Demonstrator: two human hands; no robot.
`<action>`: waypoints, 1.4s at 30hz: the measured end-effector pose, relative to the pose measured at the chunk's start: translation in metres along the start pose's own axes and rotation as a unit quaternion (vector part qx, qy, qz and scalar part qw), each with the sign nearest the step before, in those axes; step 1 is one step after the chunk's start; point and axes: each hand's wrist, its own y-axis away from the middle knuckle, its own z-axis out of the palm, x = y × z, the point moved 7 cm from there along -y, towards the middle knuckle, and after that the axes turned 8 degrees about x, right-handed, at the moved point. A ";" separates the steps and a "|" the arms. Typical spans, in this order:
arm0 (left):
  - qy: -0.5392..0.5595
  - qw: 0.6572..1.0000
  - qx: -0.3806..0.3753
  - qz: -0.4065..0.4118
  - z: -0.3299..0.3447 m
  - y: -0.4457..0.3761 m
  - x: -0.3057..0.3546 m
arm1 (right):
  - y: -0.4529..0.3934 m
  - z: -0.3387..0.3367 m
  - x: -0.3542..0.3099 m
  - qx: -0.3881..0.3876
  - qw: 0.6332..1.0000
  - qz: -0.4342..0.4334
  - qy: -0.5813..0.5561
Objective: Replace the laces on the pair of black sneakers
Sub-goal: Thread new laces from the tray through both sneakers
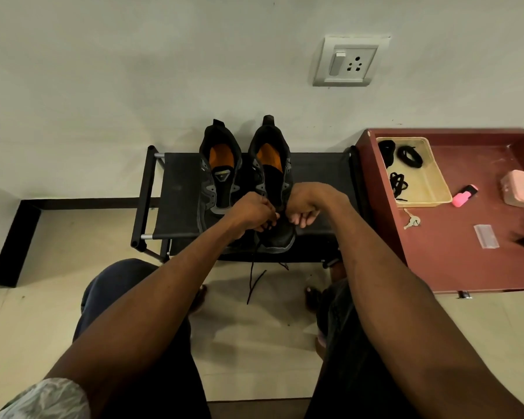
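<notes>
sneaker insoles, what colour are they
Orange at the heel of both sneaker insoles, with a black forepart; seen in the head view.

You face a pale wall (133, 71) with a white socket plate (350, 60); below lie a beige tiled floor (58, 252), a black rack (179, 192) and a maroon table (466, 252).

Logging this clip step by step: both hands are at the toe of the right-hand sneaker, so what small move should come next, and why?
Probably draw the lace up through the lowest eyelets: both hands pinch at the sneaker toe while its ends dangle over the rack edge.
</notes>
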 end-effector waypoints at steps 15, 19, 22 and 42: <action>0.039 0.999 0.006 -0.004 -0.002 0.000 0.000 | 0.033 0.013 0.017 -0.144 0.978 0.095 0.115; 0.104 0.994 -0.018 -0.026 -0.010 0.005 0.005 | 0.036 -0.013 0.010 0.023 0.987 0.071 0.140; 0.126 0.991 -0.040 -0.024 -0.014 0.006 0.006 | 0.039 -0.041 -0.013 0.229 0.972 -0.045 0.027; -0.041 0.999 0.028 0.003 -0.064 0.002 -0.010 | 0.042 -0.033 0.016 0.317 0.946 0.068 -0.004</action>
